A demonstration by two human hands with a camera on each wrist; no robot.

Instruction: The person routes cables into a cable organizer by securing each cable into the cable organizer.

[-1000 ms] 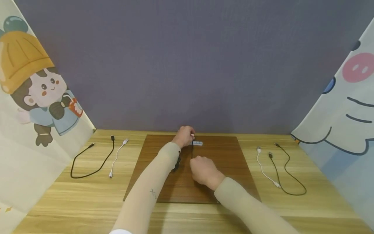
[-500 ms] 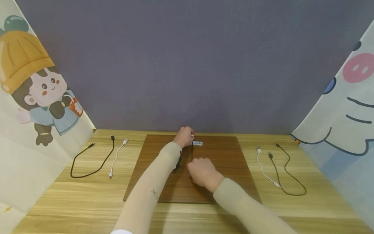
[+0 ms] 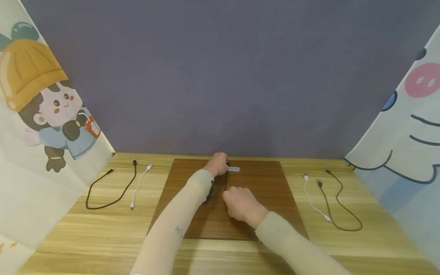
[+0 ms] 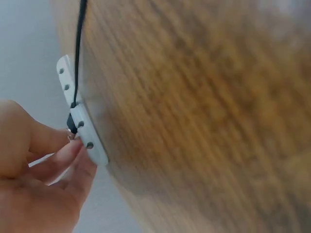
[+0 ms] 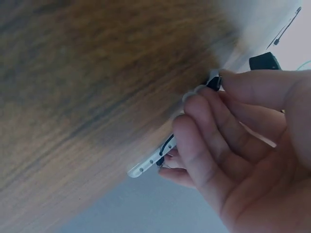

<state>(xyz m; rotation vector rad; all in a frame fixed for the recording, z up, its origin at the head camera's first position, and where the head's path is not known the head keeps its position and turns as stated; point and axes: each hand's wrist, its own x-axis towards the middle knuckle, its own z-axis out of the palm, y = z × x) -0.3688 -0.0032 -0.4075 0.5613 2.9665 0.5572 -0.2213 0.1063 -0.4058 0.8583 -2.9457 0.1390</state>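
My left hand (image 3: 217, 163) is at the far edge of a brown wooden board (image 3: 261, 191). Its thumb and fingers pinch the metal tip of a black cable's plug (image 4: 72, 124), right against a white slotted cable clip (image 4: 90, 141). Through a middle slot of that clip runs the thin black cable (image 4: 77, 58), stretched nearly straight towards me. Nearer the board's middle, my right hand (image 3: 243, 205) pinches the cable's other black plug (image 5: 214, 83) between thumb and fingers. In the head view the left fingers hide most of the far plug.
Left of the board lie a black cable (image 3: 111, 206) and a short white cable (image 3: 138, 185). A white cable (image 3: 311, 200) and a black USB cable (image 3: 338, 204) lie to its right. Behind the table (image 3: 86, 240) rises a grey partition (image 3: 220, 76), with printed drapes on both sides.
The far plug, whose bright tip showed above my left fingers, has come down towards the clip. My right hand has shifted slightly with the cable. The head view has tilted a little.
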